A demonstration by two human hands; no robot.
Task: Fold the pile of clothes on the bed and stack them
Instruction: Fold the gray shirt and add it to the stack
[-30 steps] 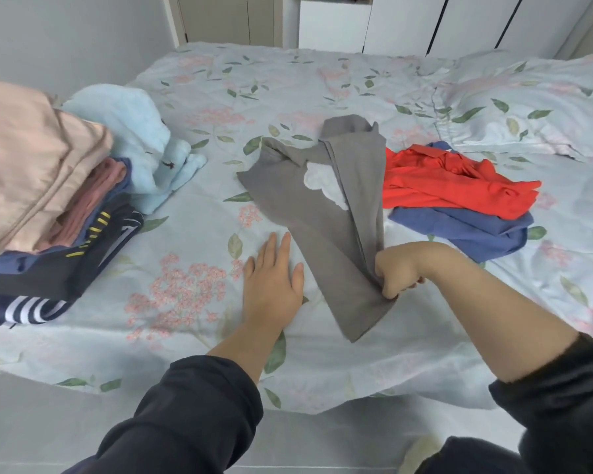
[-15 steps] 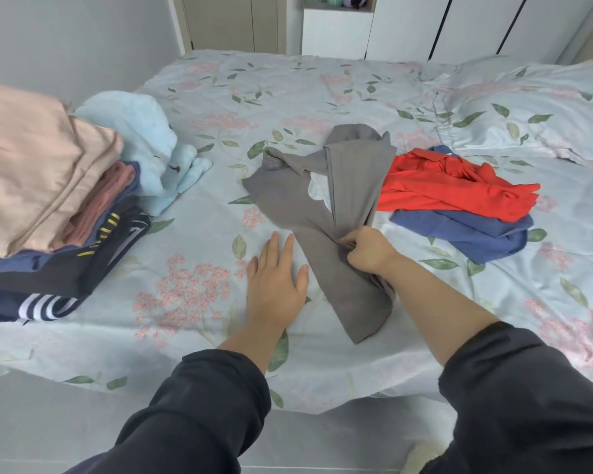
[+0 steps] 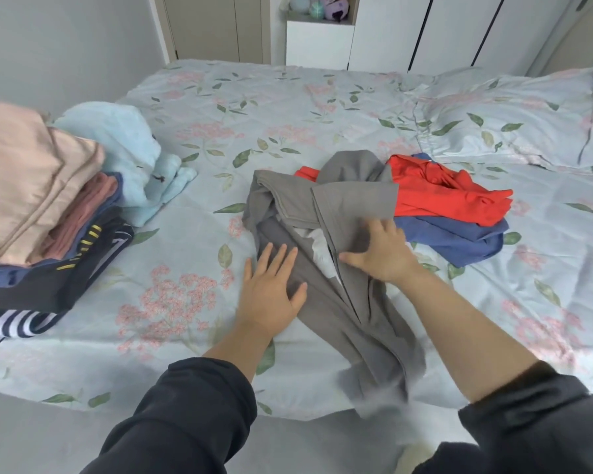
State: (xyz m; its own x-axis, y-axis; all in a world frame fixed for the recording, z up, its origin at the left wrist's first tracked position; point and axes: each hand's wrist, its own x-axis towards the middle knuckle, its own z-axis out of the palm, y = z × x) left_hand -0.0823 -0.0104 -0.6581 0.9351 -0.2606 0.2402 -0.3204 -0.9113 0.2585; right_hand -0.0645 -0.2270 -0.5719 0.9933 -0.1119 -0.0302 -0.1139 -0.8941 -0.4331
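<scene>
Hands: two, bare, reaching out over the near edge of the bed [image 3: 240, 97].
Left hand [image 3: 271, 290]: lay flat, fingers straight and a little spread, pressing the left edge of the grey garment [image 3: 353, 200]; it gripped nothing.
Right hand [image 3: 382, 253]: rested palm down on the folded grey flap, fingers spread wide and thumb out to the left; it pressed rather than pinched.
Grey garment: one, on the bed between and under the two hands. Its lower end hung over the near edge, its upper flap was folded across, and a white patch [image 3: 319, 248] showed in the gap.
Handling: judged light, soft and limp, with no stiffness of its own. A released fold would likely slump open, so one palm should pin it while the other pinches a free edge or corner. The cloth looked matte and unlikely to slide on the bed.
Unfolded pile: two pieces, a red garment [image 3: 442, 196] lying on a blue garment [image 3: 459, 242], just right of the grey one and touching its flap.
Stack [image 3: 31, 186]: one, at the left. About five layers showed, peach on top and navy with white stripes at the bottom; the exact count could not be told.
Fluffy piece [image 3: 127, 152]: one, light blue, leaning against the stack's far side.
Pillow [image 3: 528, 124]: one, far right.
Shelf [image 3: 319, 18]: beyond the bed, holding a few soft toys.
</scene>
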